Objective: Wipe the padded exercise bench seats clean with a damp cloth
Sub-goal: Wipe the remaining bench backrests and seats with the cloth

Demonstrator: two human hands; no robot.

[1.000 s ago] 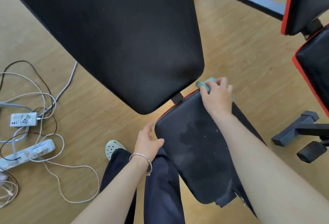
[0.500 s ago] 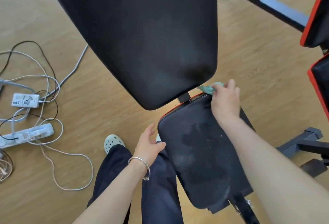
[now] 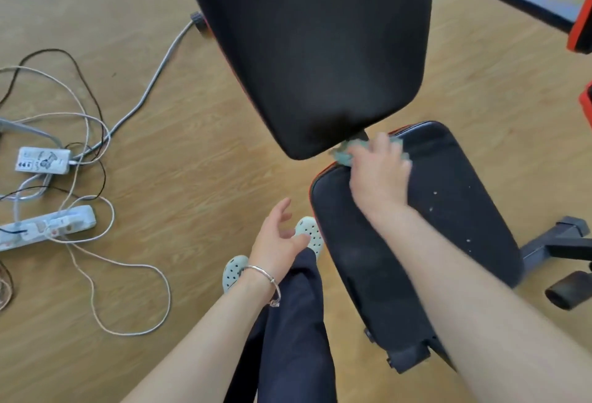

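— Far along?
— Hardly. Teal cloth (image 3: 344, 154) bunched under the right hand (image 3: 379, 178), fingers closed on it, pressed to the far-left corner of the seat pad (image 3: 448, 210) beneath the backrest pad (image 3: 314, 50). Pale specks dotted over the right half, so likely unwiped there.
— Other hand?
— Left hand (image 3: 277, 236) free, fingers spread, holding nothing, just beside the pad's near-left edge.
— Surroundings?
— Wooden floor (image 3: 176, 178); power strip (image 3: 48, 229) and tangled cables (image 3: 96, 133) well apart on the left; second bench's red-trimmed edge (image 3: 579, 34) at far right.
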